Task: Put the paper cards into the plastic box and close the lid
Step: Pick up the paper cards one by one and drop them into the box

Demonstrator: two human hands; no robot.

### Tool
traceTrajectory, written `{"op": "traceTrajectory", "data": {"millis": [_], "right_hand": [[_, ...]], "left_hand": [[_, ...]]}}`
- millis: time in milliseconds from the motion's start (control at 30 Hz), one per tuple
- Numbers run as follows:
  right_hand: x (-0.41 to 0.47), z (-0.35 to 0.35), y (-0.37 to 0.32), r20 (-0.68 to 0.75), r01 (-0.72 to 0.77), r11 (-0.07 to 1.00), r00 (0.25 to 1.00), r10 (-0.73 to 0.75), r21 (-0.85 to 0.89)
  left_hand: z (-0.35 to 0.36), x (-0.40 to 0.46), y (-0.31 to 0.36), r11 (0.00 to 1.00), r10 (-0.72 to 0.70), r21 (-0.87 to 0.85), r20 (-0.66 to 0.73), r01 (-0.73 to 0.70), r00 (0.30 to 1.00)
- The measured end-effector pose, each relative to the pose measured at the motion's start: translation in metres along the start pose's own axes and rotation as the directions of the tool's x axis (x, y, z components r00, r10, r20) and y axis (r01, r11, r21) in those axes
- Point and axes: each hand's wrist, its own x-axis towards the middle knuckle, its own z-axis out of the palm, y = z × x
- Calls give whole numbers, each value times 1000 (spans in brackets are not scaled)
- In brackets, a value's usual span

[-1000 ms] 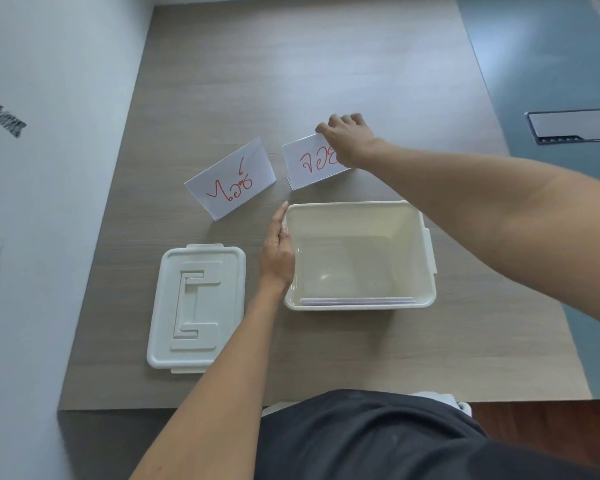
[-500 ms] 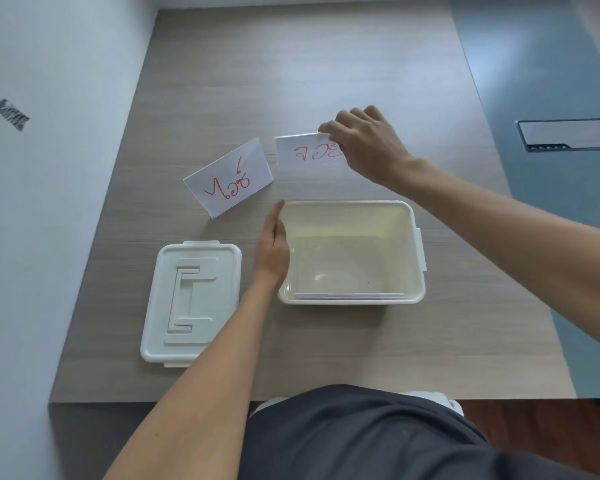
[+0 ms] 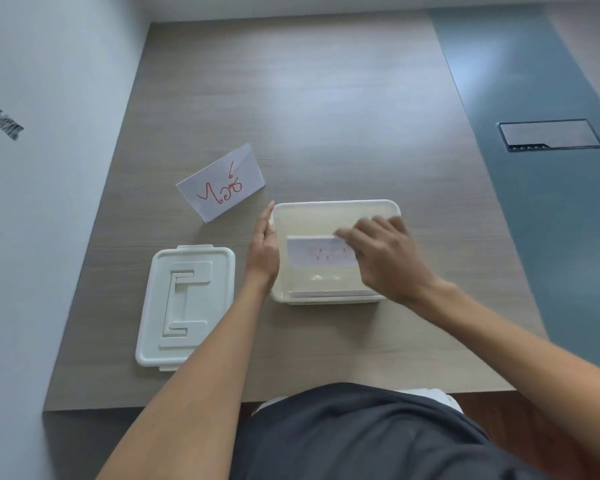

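1. Right hand (image 3: 385,258) was positioned over the open cream plastic box (image 3: 336,206), its fingers pinched on the right end of a white paper card (image 3: 317,252) bearing blurred red writing; the card was held inside the box opening, above the floor.
2. Left hand (image 3: 264,249) was laid flat, fingers extended, against the outside of the box's left wall; nothing was grasped by it.
3. Further white card edges (image 3: 326,294) were seen lying in the box along its near wall.
4. A second paper card (image 3: 221,183), marked in red, was seen on the wooden table (image 3: 326,116), beyond and to the left of the box, apart from it.
5. The lid (image 3: 186,306) was lying flat on the table to the left of the box, just beside the left forearm, with its raised moulding upward; the box was not covered.
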Motion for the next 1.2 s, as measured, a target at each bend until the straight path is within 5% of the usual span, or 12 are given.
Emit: {"op": "traceTrajectory", "data": {"millis": [233, 333, 400, 500, 633, 767, 900, 1200], "right_hand": [[-49, 30, -9, 333, -111, 990, 940, 78, 82], [-44, 28, 2, 262, -207, 955, 953, 149, 210], [-35, 28, 15, 71, -249, 937, 969, 239, 247], [-20, 33, 45, -81, -468, 864, 869, 488, 188], [-17, 47, 76, 88, -649, 655, 733, 674, 388], [-22, 50, 74, 172, -643, 543, 716, 677, 541], [-20, 48, 69, 213, -688, 445, 649, 730, 574], [-24, 52, 72, 295, -712, 327, 600, 743, 622]], "left_hand": [[0, 4, -5, 1000, 4, -15, -2, -4, 1000], [1, 4, -6, 1000, 8, -12, 1, -8, 1000], [1, 4, -7, 1000, 13, -6, -7, -13, 1000], [1, 6, -6, 1000, 10, 6, -6, -10, 1000], [-2, 11, -3, 999, -36, 15, -100, 37, 994], [-23, 36, 2, 979, 7, 200, -222, 39, 975], [-57, 72, 10, 756, 214, 649, -365, 83, 906], [-108, 133, 13, 490, 211, 869, -197, 71, 957]]}}
